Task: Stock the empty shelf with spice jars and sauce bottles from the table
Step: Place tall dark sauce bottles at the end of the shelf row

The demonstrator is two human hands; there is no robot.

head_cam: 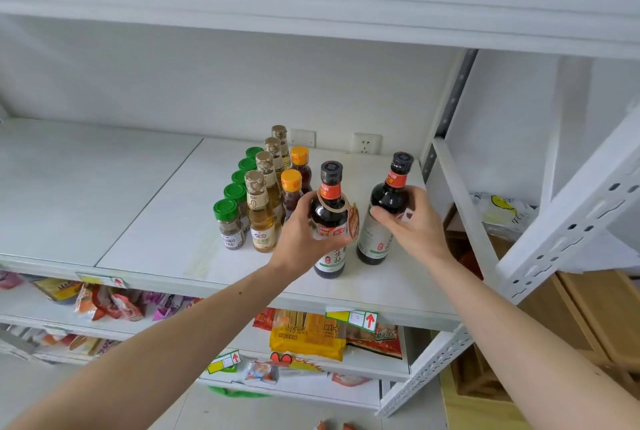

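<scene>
White shelf (156,208) carries two upright dark soy sauce bottles, caps up. Left hand (304,232) grips the left bottle (330,256); right hand (412,221) grips the right bottle (381,232).

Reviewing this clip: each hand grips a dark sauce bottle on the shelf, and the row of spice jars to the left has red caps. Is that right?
Not quite: the spice jars have green caps, not red, as the head view shows. The rest holds: the left hand and right hand each grip a dark sauce bottle on the shelf, with the jars to their left.
</scene>
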